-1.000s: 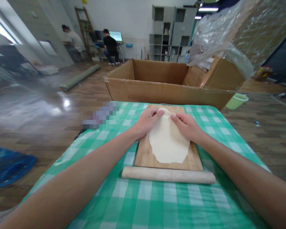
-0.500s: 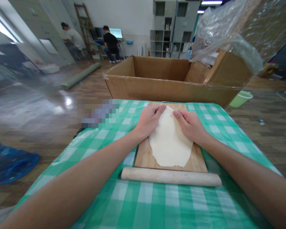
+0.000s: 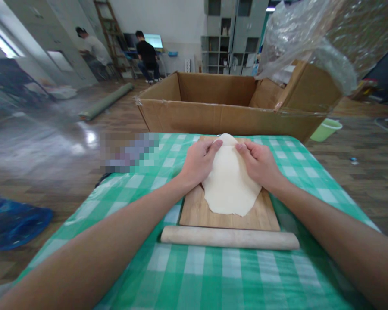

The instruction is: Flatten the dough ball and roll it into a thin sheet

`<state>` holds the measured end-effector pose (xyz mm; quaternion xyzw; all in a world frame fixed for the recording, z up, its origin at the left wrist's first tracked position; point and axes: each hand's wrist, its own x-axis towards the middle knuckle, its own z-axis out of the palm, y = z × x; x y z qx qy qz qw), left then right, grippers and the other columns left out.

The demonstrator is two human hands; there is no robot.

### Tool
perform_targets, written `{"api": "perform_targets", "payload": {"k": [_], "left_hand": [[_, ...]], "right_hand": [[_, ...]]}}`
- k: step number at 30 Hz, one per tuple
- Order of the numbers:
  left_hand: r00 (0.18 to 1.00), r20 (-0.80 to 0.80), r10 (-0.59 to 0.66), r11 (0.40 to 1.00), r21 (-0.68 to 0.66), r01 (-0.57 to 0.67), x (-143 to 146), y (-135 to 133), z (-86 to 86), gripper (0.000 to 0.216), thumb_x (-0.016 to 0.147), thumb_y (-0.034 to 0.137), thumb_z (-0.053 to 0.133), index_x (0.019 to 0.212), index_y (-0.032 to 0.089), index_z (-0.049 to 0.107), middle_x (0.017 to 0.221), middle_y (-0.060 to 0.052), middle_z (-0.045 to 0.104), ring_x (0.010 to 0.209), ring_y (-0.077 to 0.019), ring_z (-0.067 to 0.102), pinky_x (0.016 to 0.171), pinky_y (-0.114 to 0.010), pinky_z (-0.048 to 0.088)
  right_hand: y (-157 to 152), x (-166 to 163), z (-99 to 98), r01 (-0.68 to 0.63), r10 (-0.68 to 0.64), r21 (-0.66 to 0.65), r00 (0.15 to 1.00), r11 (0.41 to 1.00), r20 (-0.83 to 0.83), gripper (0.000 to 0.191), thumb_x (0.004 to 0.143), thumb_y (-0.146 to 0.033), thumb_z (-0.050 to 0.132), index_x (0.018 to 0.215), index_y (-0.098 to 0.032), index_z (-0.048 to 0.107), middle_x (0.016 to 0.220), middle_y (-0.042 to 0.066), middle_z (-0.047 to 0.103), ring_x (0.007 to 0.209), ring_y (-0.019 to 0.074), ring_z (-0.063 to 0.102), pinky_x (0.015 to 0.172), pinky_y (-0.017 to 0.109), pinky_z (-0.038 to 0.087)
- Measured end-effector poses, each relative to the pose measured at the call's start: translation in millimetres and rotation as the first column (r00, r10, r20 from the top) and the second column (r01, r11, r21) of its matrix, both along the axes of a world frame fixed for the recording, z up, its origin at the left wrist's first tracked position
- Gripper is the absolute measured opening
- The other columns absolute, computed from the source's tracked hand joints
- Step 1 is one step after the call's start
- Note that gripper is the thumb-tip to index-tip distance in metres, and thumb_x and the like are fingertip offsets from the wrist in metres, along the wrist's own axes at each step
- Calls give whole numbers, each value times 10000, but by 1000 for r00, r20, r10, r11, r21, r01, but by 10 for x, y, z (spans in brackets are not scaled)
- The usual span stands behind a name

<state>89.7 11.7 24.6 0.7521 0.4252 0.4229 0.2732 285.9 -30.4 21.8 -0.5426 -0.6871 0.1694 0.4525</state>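
A thin, pale sheet of dough (image 3: 231, 181) with an uneven edge hangs over a wooden board (image 3: 197, 211). My left hand (image 3: 200, 160) grips its upper left side, thumb on top and fingers hidden behind. On the upper right side, my right hand (image 3: 260, 162) pinches it the same way. The far end of the dough rises above both thumbs. Whether the lower part touches the board I cannot tell. A wooden rolling pin (image 3: 229, 238) lies crosswise along the board's near edge, touched by neither hand.
The table wears a green and white checked cloth (image 3: 187, 280). Behind it stands a large open cardboard box (image 3: 213, 114) with plastic wrap (image 3: 297, 43) at its right. A light green bucket (image 3: 326, 130) is on the floor. Two people sit in the background.
The dough's lower edge has moved up and away from the board's near edge. Its far end now shows above my thumbs. Both hands keep their grip; the view has shifted slightly.
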Motion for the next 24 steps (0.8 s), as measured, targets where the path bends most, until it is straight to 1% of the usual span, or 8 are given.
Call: {"api": "perform_targets", "payload": {"k": [5,7,11,14,16,19,21,24], "left_hand": [[999,42,3,1000,5,-4,-46,53,-2,522,1039,581,479,714,186,582,644,11,525,601,-126,432,525,-270,270],[998,55,-10,1000,4,10,-47,55,3,528,1039,594,474,731,184,602,657,4,548,612,-130,450,528,-266,291],[988,72,-136,990,44,133,11,-19,57,506,1051,573,463,787,183,645,754,-23,647,699,-153,544,594,-265,386],[978,78,-194,980,61,190,65,-92,89,491,1068,542,440,841,180,683,831,-37,700,774,-170,603,649,-268,435],[985,72,-158,987,43,155,78,-119,86,499,1073,532,427,831,179,684,776,-30,679,737,-168,589,612,-267,413],[997,44,-58,998,28,57,63,-122,63,504,1069,526,439,771,179,652,674,-9,598,653,-153,518,554,-270,342],[999,35,-14,999,36,13,44,-117,54,490,1070,509,443,779,177,654,676,-5,587,643,-148,494,552,-275,322],[999,38,5,999,42,-6,21,-113,55,483,1076,498,430,837,172,693,714,-10,617,658,-148,505,567,-275,333]], "right_hand": [[39,58,-3,-21,22,14,995,1000,-93,504,1014,-626,522,830,-189,692,742,30,645,654,179,515,558,311,334],[46,63,3,-51,47,-24,989,998,-141,500,997,-639,548,855,-188,712,766,39,671,668,187,544,558,305,367],[36,18,53,-236,179,-167,938,957,-296,463,954,-657,624,937,-208,735,823,38,718,687,197,613,578,301,448],[30,-45,79,-291,237,-124,914,949,-330,445,955,-649,641,916,-214,724,881,41,733,771,204,640,655,305,493],[37,-74,75,-241,204,-80,925,967,-321,475,959,-663,627,830,-211,694,819,35,701,743,195,611,627,297,465],[52,-76,70,-94,88,-10,959,996,-269,531,976,-687,580,744,-212,634,685,7,597,618,160,495,532,294,347],[52,-58,83,4,7,58,981,998,-193,562,1003,-681,538,696,-212,585,636,-8,524,585,144,424,521,306,285],[36,-23,116,80,-66,120,991,990,-116,586,1038,-649,494,646,-214,517,603,-20,455,579,137,389,536,320,254]]}}
